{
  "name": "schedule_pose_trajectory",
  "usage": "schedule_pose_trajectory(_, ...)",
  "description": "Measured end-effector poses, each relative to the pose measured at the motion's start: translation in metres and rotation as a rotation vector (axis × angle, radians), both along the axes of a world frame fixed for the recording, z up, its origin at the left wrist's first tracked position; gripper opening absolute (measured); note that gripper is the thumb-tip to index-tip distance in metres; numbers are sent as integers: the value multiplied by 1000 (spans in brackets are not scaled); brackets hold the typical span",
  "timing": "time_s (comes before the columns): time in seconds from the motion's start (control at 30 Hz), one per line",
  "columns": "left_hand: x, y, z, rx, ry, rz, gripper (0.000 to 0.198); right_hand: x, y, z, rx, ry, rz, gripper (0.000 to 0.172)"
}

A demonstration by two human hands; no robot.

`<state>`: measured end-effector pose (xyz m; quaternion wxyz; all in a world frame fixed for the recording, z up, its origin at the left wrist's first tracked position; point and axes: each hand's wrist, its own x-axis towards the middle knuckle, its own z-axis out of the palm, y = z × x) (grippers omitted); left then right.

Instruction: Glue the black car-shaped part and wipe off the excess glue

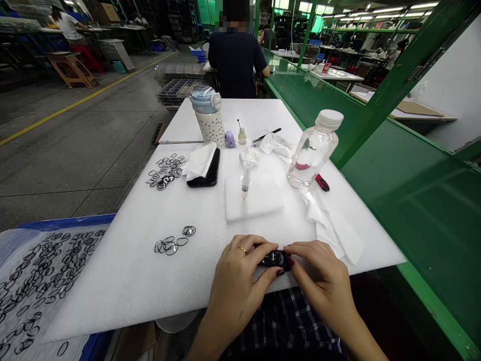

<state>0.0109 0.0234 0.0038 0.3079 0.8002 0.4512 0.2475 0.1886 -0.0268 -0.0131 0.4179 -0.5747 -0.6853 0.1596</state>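
Note:
My left hand (242, 273) and my right hand (319, 273) meet at the near edge of the white foam sheet (131, 281). Both pinch a small glossy black part (276, 258) between fingers and thumbs. A ring sits on my left hand. A few loose black oval rings (171, 244) lie just left of my left hand. Ahead of my hands a syringe (245, 183) rests on a white foam block (259, 203).
A bigger heap of black rings (165, 171), a black phone (205, 175) under a tissue, a dotted cup (209, 120), a clear bottle (313, 150), a red cutter (322, 183) and tissues (330, 228) are on the table. A tray of rings (37, 281) lies left. Green conveyor (413, 200) runs right. A person (236, 55) sits ahead.

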Motion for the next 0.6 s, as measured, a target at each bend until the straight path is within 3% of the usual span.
schedule_pose_trajectory(0.27, 2, 1, 0, -7, -11, 24, 28, -6, 7, 4, -82, 32, -77, 11)
schedule_pose_trajectory(0.6, 6, 0, 5, -52, 8, 41, 25, -6, 8, 5, -112, 31, -75, 9)
